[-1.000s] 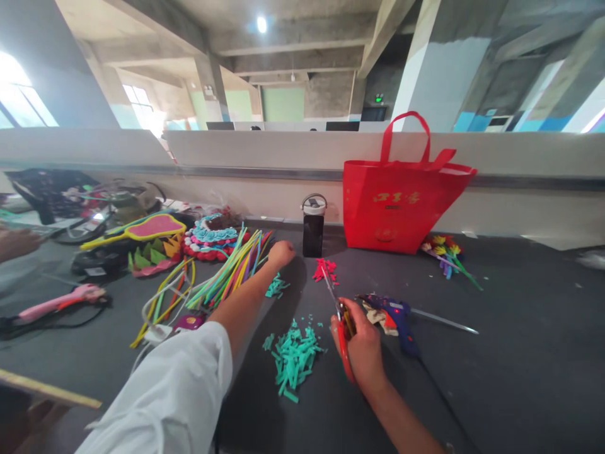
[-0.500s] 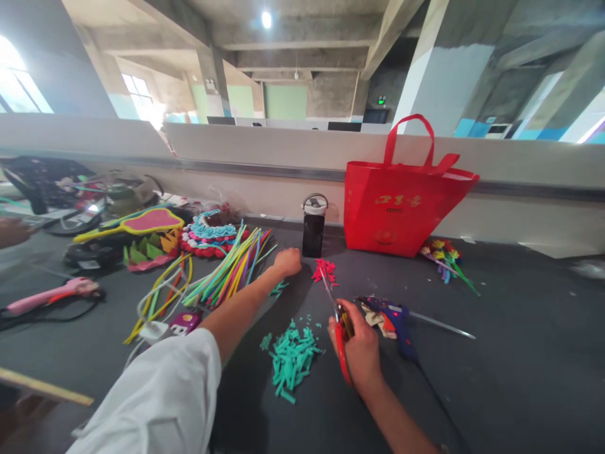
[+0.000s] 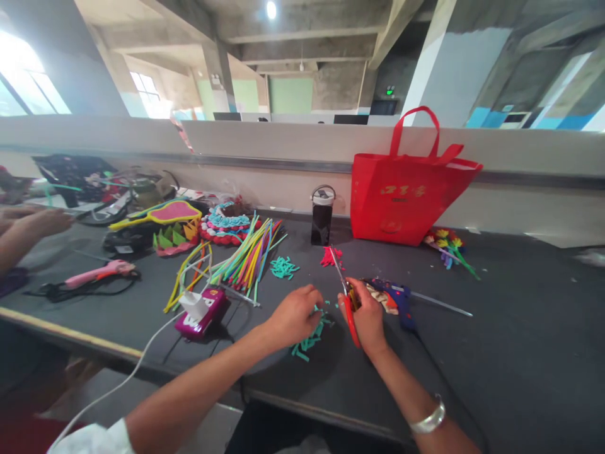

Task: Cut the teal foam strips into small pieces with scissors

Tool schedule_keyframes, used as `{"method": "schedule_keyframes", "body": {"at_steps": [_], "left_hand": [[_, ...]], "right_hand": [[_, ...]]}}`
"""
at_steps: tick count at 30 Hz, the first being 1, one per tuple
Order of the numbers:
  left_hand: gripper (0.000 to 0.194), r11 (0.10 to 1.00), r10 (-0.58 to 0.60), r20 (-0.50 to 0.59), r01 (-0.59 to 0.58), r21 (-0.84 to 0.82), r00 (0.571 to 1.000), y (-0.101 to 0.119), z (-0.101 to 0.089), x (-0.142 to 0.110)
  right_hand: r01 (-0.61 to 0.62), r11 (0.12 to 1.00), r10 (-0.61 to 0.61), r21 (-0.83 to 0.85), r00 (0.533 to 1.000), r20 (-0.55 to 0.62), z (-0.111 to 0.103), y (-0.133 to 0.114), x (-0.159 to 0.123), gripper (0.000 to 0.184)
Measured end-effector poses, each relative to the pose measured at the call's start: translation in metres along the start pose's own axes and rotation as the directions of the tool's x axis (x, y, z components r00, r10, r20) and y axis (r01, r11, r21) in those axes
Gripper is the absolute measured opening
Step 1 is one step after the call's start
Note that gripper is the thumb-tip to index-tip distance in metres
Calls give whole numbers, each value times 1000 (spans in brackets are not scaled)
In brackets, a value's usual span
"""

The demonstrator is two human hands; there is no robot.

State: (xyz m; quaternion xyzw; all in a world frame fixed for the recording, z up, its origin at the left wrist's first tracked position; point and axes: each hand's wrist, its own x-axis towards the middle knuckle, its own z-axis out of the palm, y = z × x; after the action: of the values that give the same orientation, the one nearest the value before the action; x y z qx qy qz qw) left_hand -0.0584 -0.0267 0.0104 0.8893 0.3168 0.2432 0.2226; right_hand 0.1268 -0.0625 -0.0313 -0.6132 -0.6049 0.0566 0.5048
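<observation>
My left hand [image 3: 297, 315] is over the larger pile of short green strips [image 3: 309, 345], covering part of it. Its fingers are bent and drawn together, and whatever is between them is hidden. In my right hand [image 3: 371, 321] are red-handled scissors [image 3: 350, 309], their blades slanting up and to the left. The blade tips reach over a small heap of red pieces [image 3: 332, 256]. A smaller heap of green strips [image 3: 284, 268] lies beyond my left hand. Just right of the scissors is a blue glue gun [image 3: 401, 302] with a glue stick [image 3: 442, 304] in its back.
A dark bottle [image 3: 322, 221] and a red bag [image 3: 399, 202] stand at the back. Colourful pipe cleaners [image 3: 250, 255], a purple power strip [image 3: 203, 315] and a pink glue gun [image 3: 101, 272] lie to the left. Another person's hands [image 3: 35, 224] are at the far left.
My left hand has come back toward me from the smaller green heap to the larger green pile. My right hand still holds the scissors. The view has shifted slightly.
</observation>
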Motion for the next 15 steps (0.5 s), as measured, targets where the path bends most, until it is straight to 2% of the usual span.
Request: {"method": "schedule_keyframes", "body": {"at_steps": [3, 7, 11, 15], "left_hand": [[18, 981, -151, -84, 160, 113, 985, -28, -24, 22], [19, 896, -355, -169, 387, 221, 919, -72, -45, 59], [26, 893, -373, -179, 404, 198, 910, -92, -38, 74], [27, 923, -351, -92, 361, 131, 932, -87, -26, 61]], "right_hand": [[9, 1000, -9, -4, 1000, -8, 1, 1, 0, 34], [24, 1000, -25, -20, 1000, -15, 3, 3, 0, 32], [19, 999, -20, -29, 999, -28, 3, 3, 1, 33], [2, 1000, -3, -25, 1000, -11, 2, 2, 1, 32]]}}
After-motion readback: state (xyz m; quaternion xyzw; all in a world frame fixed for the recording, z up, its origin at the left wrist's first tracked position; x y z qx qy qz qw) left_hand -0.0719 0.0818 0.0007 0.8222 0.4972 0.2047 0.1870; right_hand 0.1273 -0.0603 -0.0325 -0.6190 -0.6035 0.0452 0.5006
